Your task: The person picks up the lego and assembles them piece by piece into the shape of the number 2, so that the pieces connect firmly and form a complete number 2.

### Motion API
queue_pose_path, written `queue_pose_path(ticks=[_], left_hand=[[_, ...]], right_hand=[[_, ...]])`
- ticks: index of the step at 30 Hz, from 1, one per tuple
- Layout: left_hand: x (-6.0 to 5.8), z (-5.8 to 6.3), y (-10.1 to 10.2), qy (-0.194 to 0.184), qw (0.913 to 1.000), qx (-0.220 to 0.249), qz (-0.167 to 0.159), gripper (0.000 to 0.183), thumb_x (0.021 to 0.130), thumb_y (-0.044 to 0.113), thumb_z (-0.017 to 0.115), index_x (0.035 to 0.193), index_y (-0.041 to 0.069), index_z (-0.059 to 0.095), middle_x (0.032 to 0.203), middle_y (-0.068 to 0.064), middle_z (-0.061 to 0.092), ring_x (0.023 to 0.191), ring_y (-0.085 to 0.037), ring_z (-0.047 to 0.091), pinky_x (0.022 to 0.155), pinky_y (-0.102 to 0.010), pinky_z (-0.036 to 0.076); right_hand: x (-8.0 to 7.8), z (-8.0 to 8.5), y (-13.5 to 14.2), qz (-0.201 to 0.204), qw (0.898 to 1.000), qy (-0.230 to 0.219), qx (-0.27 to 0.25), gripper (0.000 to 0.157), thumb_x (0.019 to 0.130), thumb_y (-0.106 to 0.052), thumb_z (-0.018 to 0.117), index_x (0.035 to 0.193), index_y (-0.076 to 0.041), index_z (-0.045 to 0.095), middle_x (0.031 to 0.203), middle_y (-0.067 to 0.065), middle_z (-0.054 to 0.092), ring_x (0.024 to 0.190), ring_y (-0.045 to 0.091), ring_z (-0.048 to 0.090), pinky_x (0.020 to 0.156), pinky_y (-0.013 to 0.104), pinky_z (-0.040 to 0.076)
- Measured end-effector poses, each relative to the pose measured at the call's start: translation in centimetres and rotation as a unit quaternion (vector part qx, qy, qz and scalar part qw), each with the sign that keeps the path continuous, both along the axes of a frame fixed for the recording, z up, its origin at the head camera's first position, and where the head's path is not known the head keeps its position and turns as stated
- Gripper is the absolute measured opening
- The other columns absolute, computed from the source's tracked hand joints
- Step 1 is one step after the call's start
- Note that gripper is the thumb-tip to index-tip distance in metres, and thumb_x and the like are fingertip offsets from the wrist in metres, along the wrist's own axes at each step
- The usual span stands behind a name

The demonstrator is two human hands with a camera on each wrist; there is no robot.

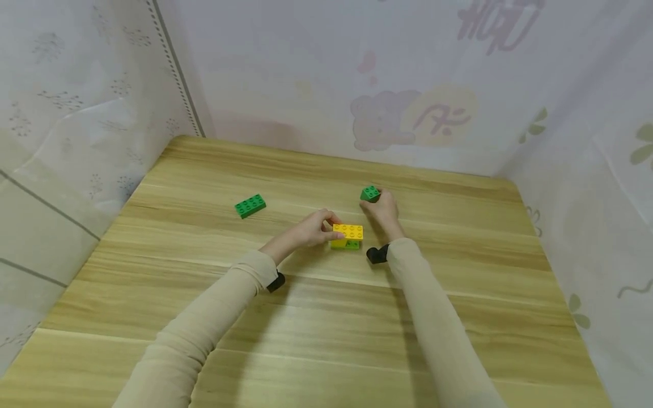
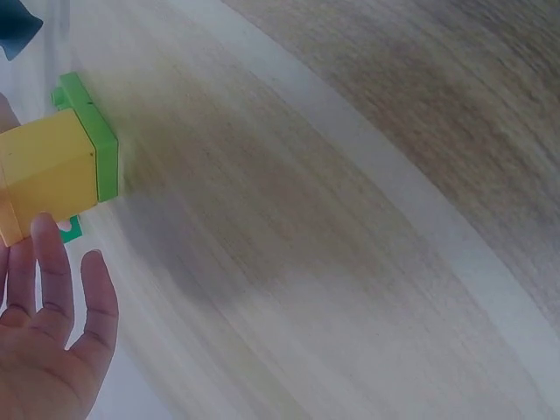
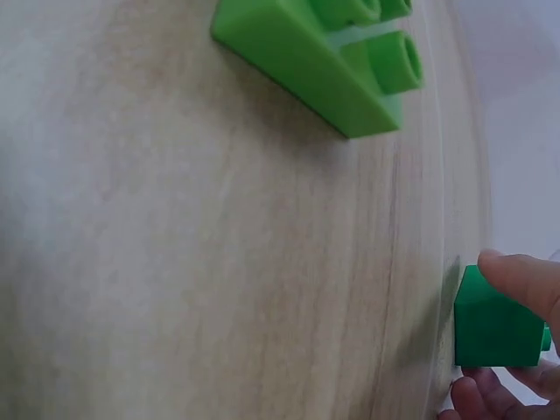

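In the head view my left hand (image 1: 310, 228) pinches the left end of a yellow building-block part (image 1: 351, 233) between thumb and fingers. Under the yellow part sits a light green brick (image 1: 352, 245), its studs showing at the right. The left wrist view shows the yellow part (image 2: 48, 162) against the light green brick (image 2: 103, 144), with fingers of the left hand (image 2: 48, 341) beside it. Farther right, my right hand (image 1: 386, 211) grips a dark green brick (image 1: 370, 194), studs up. That brick (image 3: 497, 324) lies between thumb and fingers in the right wrist view.
Another dark green brick (image 1: 250, 206) lies on the wooden table (image 1: 326, 340), left of both hands. Printed sheeting (image 1: 306, 68) rises behind the table's back edge and along both sides. A black device (image 1: 378, 254) is at the right cuff.
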State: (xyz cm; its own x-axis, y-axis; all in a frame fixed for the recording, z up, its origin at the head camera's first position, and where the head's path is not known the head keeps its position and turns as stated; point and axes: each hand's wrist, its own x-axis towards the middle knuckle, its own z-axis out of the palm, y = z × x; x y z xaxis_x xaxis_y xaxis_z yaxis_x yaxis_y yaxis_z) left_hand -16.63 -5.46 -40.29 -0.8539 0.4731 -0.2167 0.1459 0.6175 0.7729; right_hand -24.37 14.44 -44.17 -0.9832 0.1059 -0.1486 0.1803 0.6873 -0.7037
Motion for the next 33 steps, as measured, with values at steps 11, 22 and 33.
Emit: queue_pose_path(ticks=[11,22,33], left_hand=[[0.2,-0.3,0.1,0.001,1.0000,0.000,-0.003,0.035,0.087,0.025,0.062,0.115,0.005,0.055,0.115,-0.013,0.052,0.088,-0.020,0.053,0.076,-0.026,0.046],[-0.2,-0.3,-0.1,-0.003,1.0000,0.007,-0.001,0.035,0.087,0.025,0.062,0.116,0.006,0.054,0.116,-0.012,0.051,0.092,-0.022,0.053,0.079,-0.028,0.047],[-0.5,-0.4,-0.2,-0.007,0.9999,-0.004,-0.007,0.036,0.087,0.027,0.062,0.116,0.006,0.054,0.116,-0.011,0.051,0.091,-0.021,0.052,0.079,-0.028,0.045]], right_hand=[[0.1,-0.5,0.0,0.000,1.000,0.002,0.013,0.053,0.081,-0.019,0.067,0.126,0.001,0.047,0.123,0.019,0.053,0.113,0.031,0.051,0.095,0.041,0.044],[0.9,0.6,0.8,0.026,0.998,-0.003,-0.061,0.053,0.080,-0.016,0.068,0.127,0.000,0.048,0.114,0.018,0.057,0.105,0.029,0.054,0.092,0.038,0.046],[3.4,3.2,2.1,0.076,0.994,0.026,-0.074,0.048,0.082,-0.018,0.067,0.124,-0.002,0.051,0.105,0.015,0.056,0.089,0.022,0.048,0.070,0.027,0.043]])
